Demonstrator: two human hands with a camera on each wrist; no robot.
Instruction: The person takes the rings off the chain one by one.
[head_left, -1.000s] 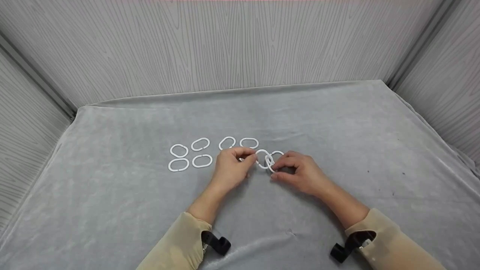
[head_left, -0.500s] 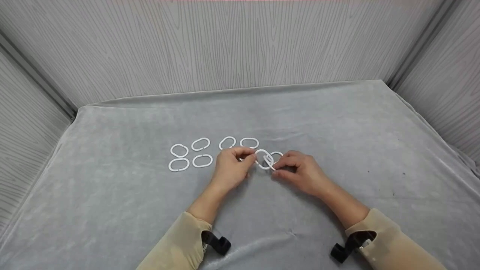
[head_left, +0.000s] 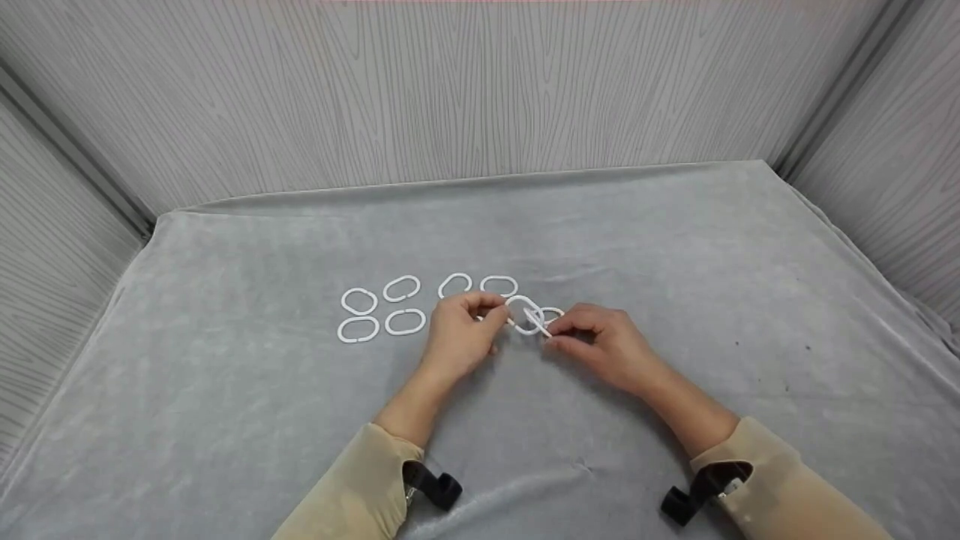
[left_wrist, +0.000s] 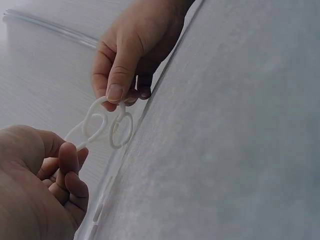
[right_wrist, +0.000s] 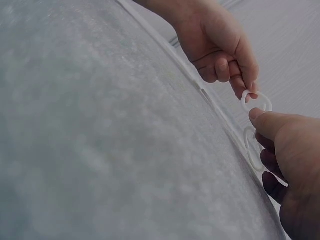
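Observation:
In the head view my left hand [head_left: 460,331] pinches a white plastic oval chain link [head_left: 519,298] between thumb and fingers. My right hand [head_left: 607,343] pinches a second white link [head_left: 540,324], which is seen nearly edge-on and crosses the first one's loop. A third link [left_wrist: 121,131] hangs below the right fingers in the left wrist view, seemingly hooked on the second. Whether the first two are fully hooked together I cannot tell. Both hands are held just above the cloth, close to each other.
Several loose white links lie on the grey cloth [head_left: 262,375], among them one at the far left [head_left: 358,330] and one behind the left hand [head_left: 499,286]. Part of another is hidden by that hand. Grey wood-grain panels [head_left: 465,90] stand behind and at both sides.
The right hand's link has turned from showing its open loop to nearly edge-on. The left hand's link has shifted slightly left and away from me.

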